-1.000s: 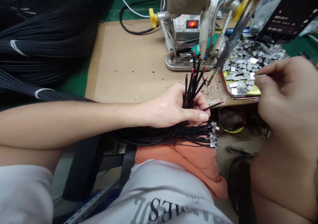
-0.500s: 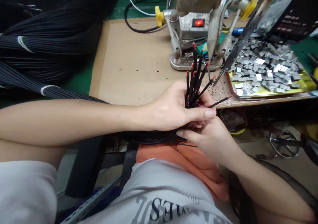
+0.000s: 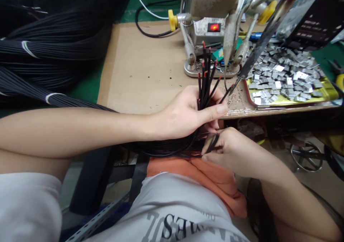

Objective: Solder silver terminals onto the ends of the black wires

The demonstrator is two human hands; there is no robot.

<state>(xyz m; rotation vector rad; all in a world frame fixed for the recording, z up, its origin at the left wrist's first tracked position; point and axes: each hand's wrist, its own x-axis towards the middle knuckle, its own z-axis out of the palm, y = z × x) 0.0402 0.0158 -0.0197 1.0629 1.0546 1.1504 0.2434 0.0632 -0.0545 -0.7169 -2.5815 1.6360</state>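
My left hand (image 3: 185, 109) is closed round a bunch of black cables (image 3: 206, 81) whose red-tipped ends fan upward above the thumb. Below and to its right, my right hand (image 3: 228, 149) is curled with its fingertips pressed together, and a short dark stretch of cable (image 3: 213, 143) shows between them. That hand is slightly blurred. Over my lap, in front of the orange shorts (image 3: 188, 167), the cables' lengths run off to the left beneath my left forearm. Just right of the bunch, a soldering iron's tip (image 3: 235, 86) points down close to one cable end.
A metal stand (image 3: 212, 68) with a lit red switch (image 3: 214, 27) rises at the back of the cardboard-covered bench (image 3: 139, 66). To the right, a yellow tray (image 3: 326, 91) holds many small metal blocks (image 3: 285, 79). Tied black cable bundles (image 3: 53, 54) lie at left.
My right hand has dropped away from my left, down and slightly right, and now has dark cable in its fingers. My left hand and the bunch have shifted slightly left.
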